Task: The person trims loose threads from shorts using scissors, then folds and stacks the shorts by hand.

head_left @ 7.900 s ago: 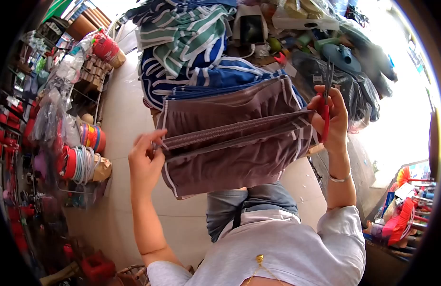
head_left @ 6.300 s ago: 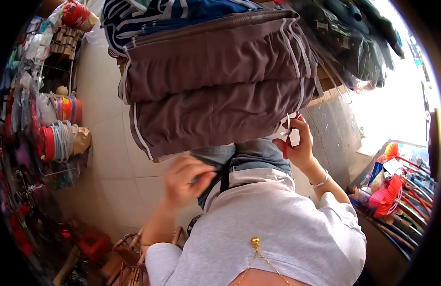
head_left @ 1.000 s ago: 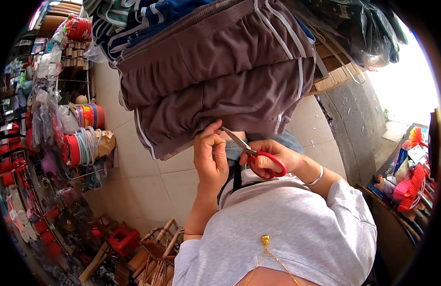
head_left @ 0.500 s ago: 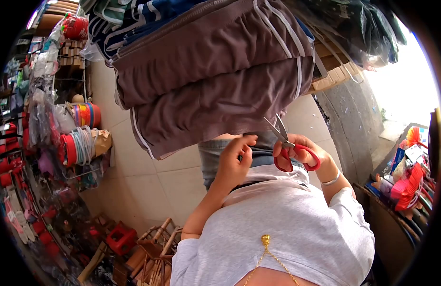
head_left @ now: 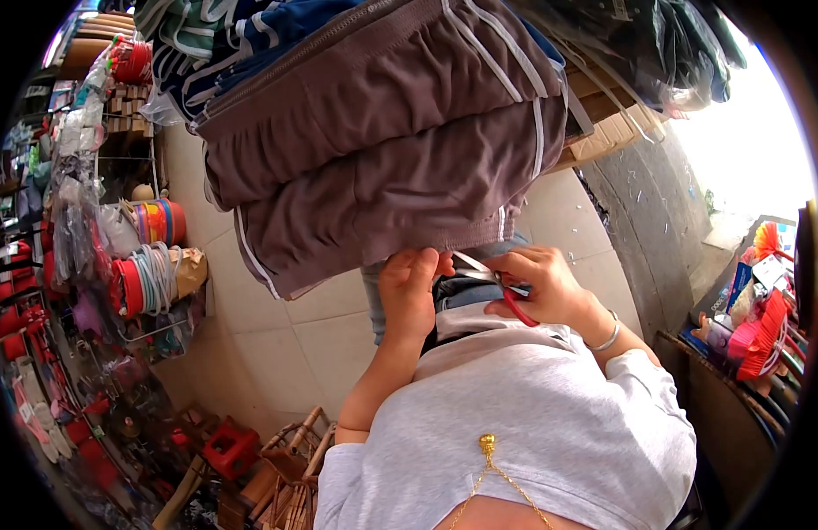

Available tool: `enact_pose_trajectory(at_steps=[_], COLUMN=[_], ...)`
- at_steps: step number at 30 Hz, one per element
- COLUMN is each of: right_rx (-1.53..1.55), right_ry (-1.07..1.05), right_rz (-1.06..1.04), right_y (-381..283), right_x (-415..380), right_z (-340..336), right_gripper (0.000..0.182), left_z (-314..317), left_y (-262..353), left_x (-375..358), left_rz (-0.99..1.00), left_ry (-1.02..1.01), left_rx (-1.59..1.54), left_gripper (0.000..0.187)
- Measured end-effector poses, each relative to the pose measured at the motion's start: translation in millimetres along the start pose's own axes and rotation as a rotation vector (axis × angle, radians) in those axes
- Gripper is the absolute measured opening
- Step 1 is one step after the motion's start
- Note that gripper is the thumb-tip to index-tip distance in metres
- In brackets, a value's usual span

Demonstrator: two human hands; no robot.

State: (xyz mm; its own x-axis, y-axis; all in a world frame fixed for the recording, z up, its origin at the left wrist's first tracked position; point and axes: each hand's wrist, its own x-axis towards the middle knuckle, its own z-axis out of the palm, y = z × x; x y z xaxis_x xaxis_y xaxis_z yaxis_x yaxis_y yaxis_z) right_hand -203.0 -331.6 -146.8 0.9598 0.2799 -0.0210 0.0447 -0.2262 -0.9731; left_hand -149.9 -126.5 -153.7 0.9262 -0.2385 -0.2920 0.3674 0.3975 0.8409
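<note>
Brown shorts or trousers (head_left: 400, 194) with white side stripes lie in a stack, their gathered edge hanging toward me. At that lower edge, my left hand (head_left: 411, 287) is closed, thumb and fingers pinched together. Whatever sits between those fingertips is too small to make out. My right hand (head_left: 543, 281) grips a pair of scissors (head_left: 518, 307) by its red handles, which the fingers partly cover. The metal blades point left, with their tips close to my left fingertips, just below the garment's edge.
Blue striped clothing (head_left: 241, 53) lies behind the brown stack. Dark plastic-wrapped goods (head_left: 639, 53) are at upper right. Shelves with rolls of pale hose (head_left: 153, 281) line the left. A red stool (head_left: 231, 448) and wooden chairs (head_left: 290, 477) stand lower left; packaged goods (head_left: 762, 327) stand right.
My left hand has risen to the garment's edge and pinched its fingers. My right hand has turned the scissors, so the blades, upward before, now point left toward my left hand.
</note>
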Motion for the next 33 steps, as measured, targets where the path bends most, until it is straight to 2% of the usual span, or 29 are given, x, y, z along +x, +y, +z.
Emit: enact_pose_trajectory(at_steps=[2,3,6,9,16,21,33], right_rx=[-0.530,-0.592,-0.714,-0.713,-0.657,-0.655,-0.726], right_ry=[0.329,0.426,0.456,0.422,0.367,0.371,0.432], right_rz=[-0.309,-0.309,-0.292,-0.253,-0.212,-0.214,-0.217], right_y=[-1,-3,-8,-5,-9,-12,-4], right_x=[3,3,5,8,13,14,9], right_z=[0,1,0,4,6,7,10], right_gripper=[0.045,0.045,0.044,0.042,0.041,0.046,0.047], left_z=[5,7,10,6,6,-6,3], left_y=[3,4,5,3,0,-5,-1], left_x=[-2,-2,-3,-3,-2,0,-2], left_rz=[0.039,0.079,0.155,0.188,0.220,0.301,0.314], left_ry=[0.004,0.009,0.015,-0.019,-0.020,-0.067,-0.010], left_rx=[0.014,0.028,0.096,0.168,0.118,0.240,0.200], left_gripper=[0.010,0.008,0.007,0.007,0.006,0.009,0.008])
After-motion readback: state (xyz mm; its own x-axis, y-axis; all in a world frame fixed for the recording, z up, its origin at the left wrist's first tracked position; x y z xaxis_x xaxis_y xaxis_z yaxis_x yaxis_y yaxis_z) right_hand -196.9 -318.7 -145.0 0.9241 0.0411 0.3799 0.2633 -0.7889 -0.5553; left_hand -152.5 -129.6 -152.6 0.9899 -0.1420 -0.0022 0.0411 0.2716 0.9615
